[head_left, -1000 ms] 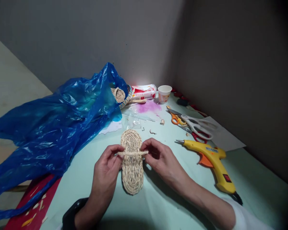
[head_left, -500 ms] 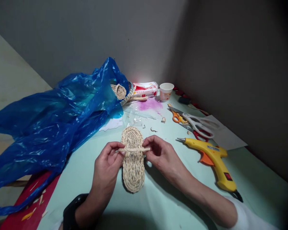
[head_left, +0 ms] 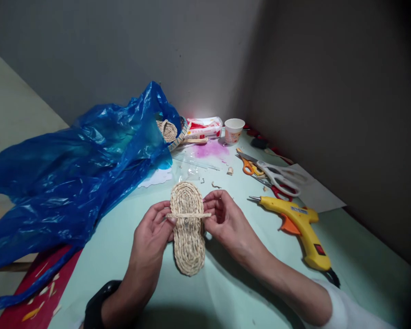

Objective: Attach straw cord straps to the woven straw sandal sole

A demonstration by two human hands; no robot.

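A woven straw sole (head_left: 188, 246), long and rounded with coiled braided rows, is upright to my view above the table, in the middle. Across its upper half runs a thin braided straw strip (head_left: 188, 215), its ends reaching past both edges. My left hand (head_left: 153, 233) closes on the strip's left end, the thumb beside the sole's edge. At the other end my right hand (head_left: 228, 224) pinches, thumb and fingers close together by the strip's end and the sole's right edge. Fingertips behind the sole are hidden.
A yellow glue gun (head_left: 297, 224) lies at right, near several scissors (head_left: 277, 176) and a white sheet (head_left: 324, 192). Behind are a paper cup (head_left: 233, 132) and a red-white packet (head_left: 205, 128). A blue plastic bag (head_left: 89, 164) covers the left, beside a coiled straw piece (head_left: 167, 131).
The view has shifted slightly, so the background sits a little further left. Both hands still hold the strip across the sole; my right fingers have eased slightly, showing more of the strip's right end.
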